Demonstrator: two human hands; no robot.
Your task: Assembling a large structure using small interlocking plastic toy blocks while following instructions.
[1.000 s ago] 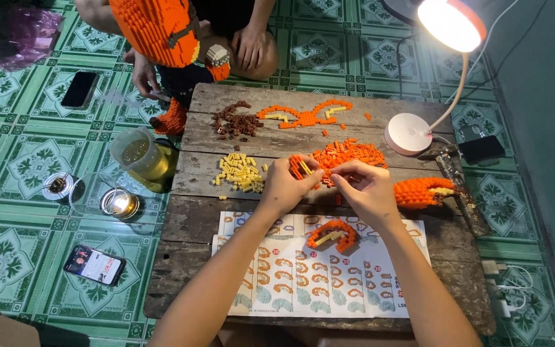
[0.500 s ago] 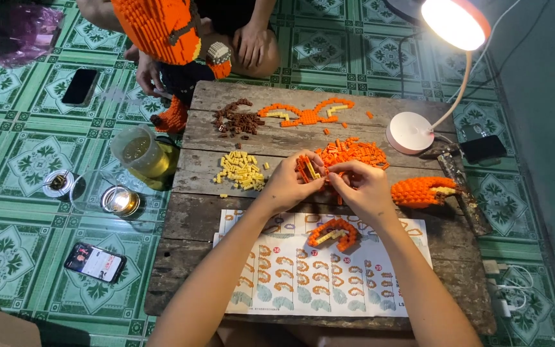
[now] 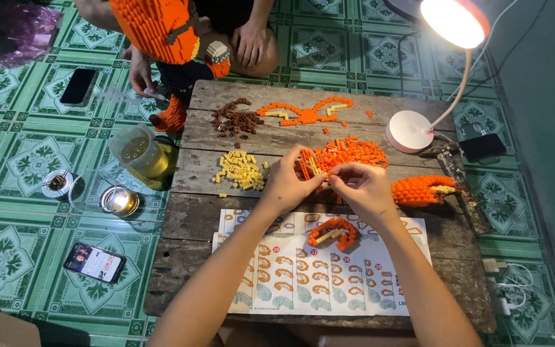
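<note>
My left hand [image 3: 288,183] and my right hand [image 3: 362,187] meet over the middle of a low wooden table [image 3: 187,218]. Between their fingertips they hold a small orange-and-yellow brick piece [image 3: 311,164]. Just behind it lies a pile of loose orange bricks [image 3: 354,151]. A curved orange brick section [image 3: 333,231] rests on the printed instruction sheet [image 3: 316,283] in front of me. A finished orange brick claw [image 3: 422,190] lies to the right of my right hand.
Yellow bricks [image 3: 241,169], brown bricks [image 3: 236,120] and a flat orange assembly [image 3: 306,113] lie farther back. A lit desk lamp [image 3: 412,128] stands at the right. Another person [image 3: 252,42] sits opposite with a large orange brick model [image 3: 155,29]. A jug [image 3: 139,151] and phones [image 3: 94,262] sit on the floor.
My hands have drawn slightly closer together on the small piece; the person opposite has shifted the large model a little.
</note>
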